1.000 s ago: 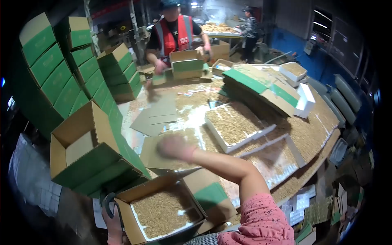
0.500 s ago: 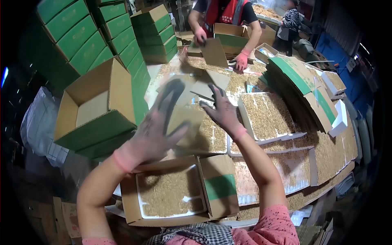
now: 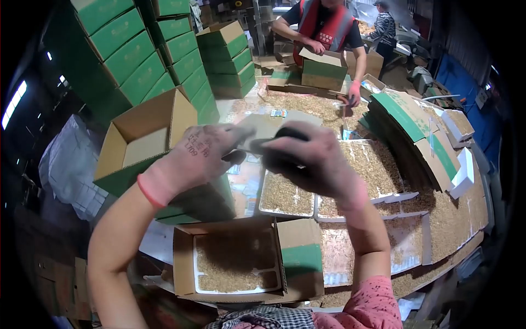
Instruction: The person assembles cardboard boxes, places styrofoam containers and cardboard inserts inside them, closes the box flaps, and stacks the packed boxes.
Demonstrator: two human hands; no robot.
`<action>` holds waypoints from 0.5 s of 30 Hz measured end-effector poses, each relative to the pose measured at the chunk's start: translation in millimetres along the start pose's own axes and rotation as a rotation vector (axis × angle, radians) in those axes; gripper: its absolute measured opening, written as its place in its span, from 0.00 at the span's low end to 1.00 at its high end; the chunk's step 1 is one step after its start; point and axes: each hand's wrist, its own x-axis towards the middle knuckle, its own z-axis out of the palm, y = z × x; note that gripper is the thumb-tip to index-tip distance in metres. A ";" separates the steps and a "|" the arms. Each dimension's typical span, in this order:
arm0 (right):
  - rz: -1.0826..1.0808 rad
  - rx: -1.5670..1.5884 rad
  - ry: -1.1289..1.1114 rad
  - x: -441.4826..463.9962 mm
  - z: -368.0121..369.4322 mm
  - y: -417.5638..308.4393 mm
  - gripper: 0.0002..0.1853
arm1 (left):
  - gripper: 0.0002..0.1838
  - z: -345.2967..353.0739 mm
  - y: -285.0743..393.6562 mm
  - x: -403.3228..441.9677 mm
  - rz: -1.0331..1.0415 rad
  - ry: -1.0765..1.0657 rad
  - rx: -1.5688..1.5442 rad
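1. Head view, left of centre: left hand (image 3: 192,156), gloved, fingers bent, tips blurred. Grasp on anything: cannot tell.
2. Head view, centre: right hand (image 3: 315,159), fingers curled, tips toward those of the left. Whether it grips: cannot tell.
3. Card (image 3: 268,125) at centre, up-frame of the fingertips, partly hidden by them. Visible part longer left to right. Both hands about equally near; contact not determinable.
4. Box (image 3: 183,263) at lower centre, top uncovered, below both hands in the frame and apart from them. Long axis left to right. Left hand sits above its left half; right hand above its flap (image 3: 298,255), folded out rightward.
5. Tray (image 3: 195,263) inside box; loose brown fill, shaded.
6. Upper centre: co-worker (image 3: 323,27) in red vest.
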 end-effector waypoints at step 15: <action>0.411 -0.009 -0.465 -103.2 402.4 200.4 0.15 | 0.28 165.3 56.7 -192.3 0.191 -0.507 -0.033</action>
